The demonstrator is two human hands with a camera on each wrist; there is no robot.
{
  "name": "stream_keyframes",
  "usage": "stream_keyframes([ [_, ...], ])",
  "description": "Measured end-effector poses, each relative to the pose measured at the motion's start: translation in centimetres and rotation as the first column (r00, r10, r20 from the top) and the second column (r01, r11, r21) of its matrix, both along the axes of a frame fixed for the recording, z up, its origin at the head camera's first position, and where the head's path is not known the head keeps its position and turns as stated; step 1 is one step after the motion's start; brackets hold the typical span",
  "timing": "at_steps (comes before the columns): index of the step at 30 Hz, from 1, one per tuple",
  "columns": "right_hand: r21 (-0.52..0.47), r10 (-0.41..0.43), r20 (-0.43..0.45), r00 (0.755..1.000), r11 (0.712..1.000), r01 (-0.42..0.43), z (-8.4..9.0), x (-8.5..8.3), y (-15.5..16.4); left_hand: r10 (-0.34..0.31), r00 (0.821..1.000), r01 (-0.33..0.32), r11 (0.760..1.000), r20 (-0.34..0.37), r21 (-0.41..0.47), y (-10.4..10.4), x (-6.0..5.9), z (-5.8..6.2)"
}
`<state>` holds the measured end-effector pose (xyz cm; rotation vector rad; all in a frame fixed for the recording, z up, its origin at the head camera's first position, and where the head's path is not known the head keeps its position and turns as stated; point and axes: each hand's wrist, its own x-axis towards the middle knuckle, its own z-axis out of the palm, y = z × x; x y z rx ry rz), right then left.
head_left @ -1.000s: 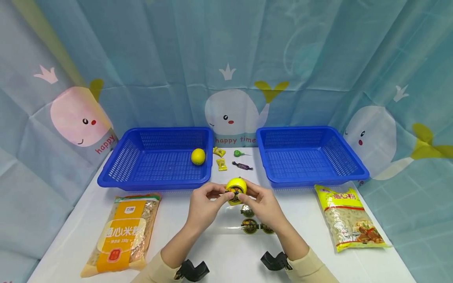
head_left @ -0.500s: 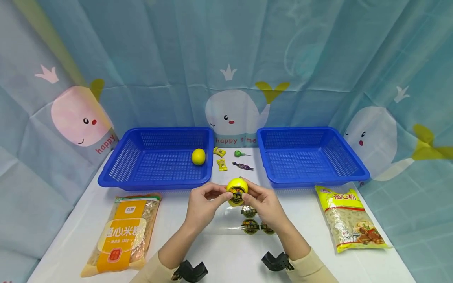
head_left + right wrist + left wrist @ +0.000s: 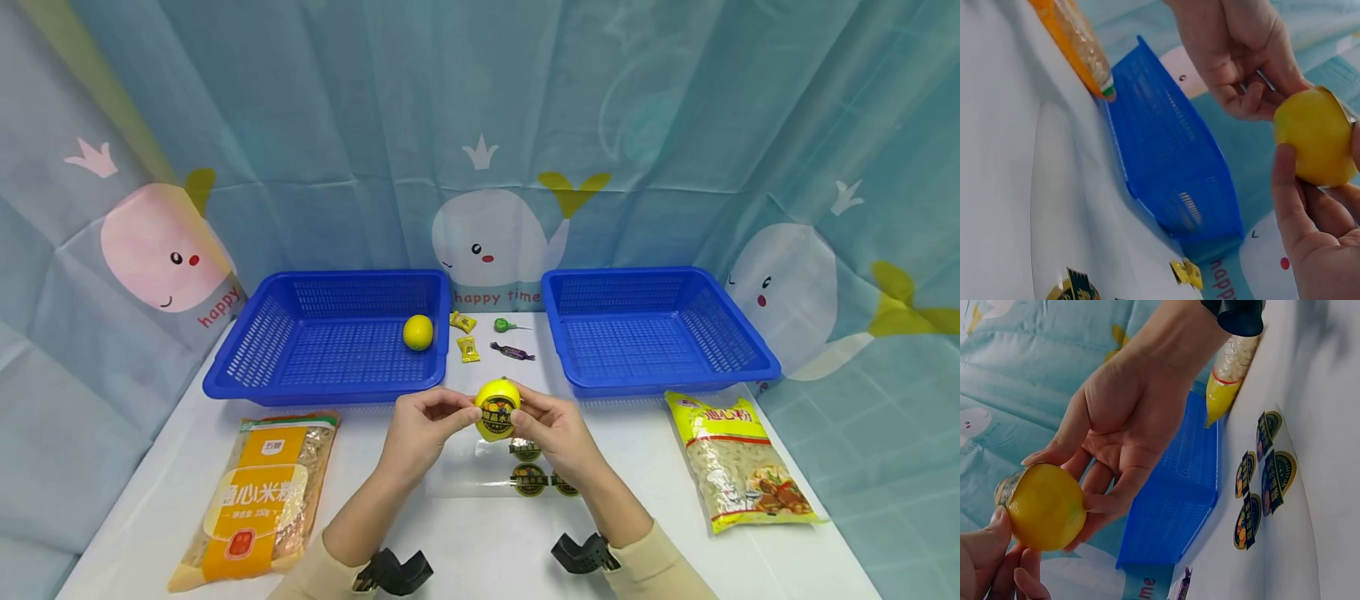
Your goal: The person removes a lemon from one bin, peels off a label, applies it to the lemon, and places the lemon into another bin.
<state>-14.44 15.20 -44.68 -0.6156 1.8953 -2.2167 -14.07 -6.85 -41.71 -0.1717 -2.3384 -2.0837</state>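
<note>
Both hands hold one yellow lemon point(image 3: 497, 407) just above the white table, in front of the gap between the two baskets. A round dark sticker point(image 3: 498, 412) sits on the lemon's near face. My left hand point(image 3: 457, 407) pinches the lemon's left side, and my right hand point(image 3: 526, 413) grips its right side, thumb at the sticker's edge. In the left wrist view the lemon point(image 3: 1044, 507) rests on curled fingers. A clear sheet with three more stickers point(image 3: 529, 478) lies under the hands.
Left blue basket point(image 3: 322, 388) holds a second lemon point(image 3: 417, 332); right blue basket point(image 3: 660, 384) holds nothing. Wrapped candies point(image 3: 468, 348) and a green lollipop point(image 3: 502, 325) lie between them. Noodle packs lie front left point(image 3: 258, 496) and front right point(image 3: 738, 471).
The lemon has turned a little in my fingers, so the sticker faces the head camera more squarely. Both hands stay in the same place.
</note>
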Motion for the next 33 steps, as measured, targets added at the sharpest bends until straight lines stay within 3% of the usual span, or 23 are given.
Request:
stream_keyframes([
  [5,-0.064,0.023,0.061,0.998,0.998,-0.019,-0.1,0.0,-0.2,0.002,0.999,-0.003,1.0,0.046,0.03,-0.2,-0.3,0.0],
  [9,-0.066,0.005,0.093,0.996,0.998,0.001,0.1,0.2,-0.3,0.012,1.0,-0.013,0.999,0.027,0.032,-0.3,-0.3,-0.1],
  [16,-0.002,-0.075,0.065,0.995,0.997,0.075,0.5,0.3,-1.0,-0.039,0.999,0.037,0.996,-0.03,-0.077,-0.1,0.0,0.3],
  [24,0.068,-0.065,0.11,0.992,0.996,0.057,0.8,0.7,-1.3,0.043,0.999,-0.038,0.99,0.032,-0.139,-0.1,-0.2,0.1],
  [33,0.08,-0.013,0.126,0.992,0.997,0.003,1.3,0.7,-0.9,0.04,0.999,-0.038,0.997,0.032,-0.068,-0.4,-0.6,0.0],
])
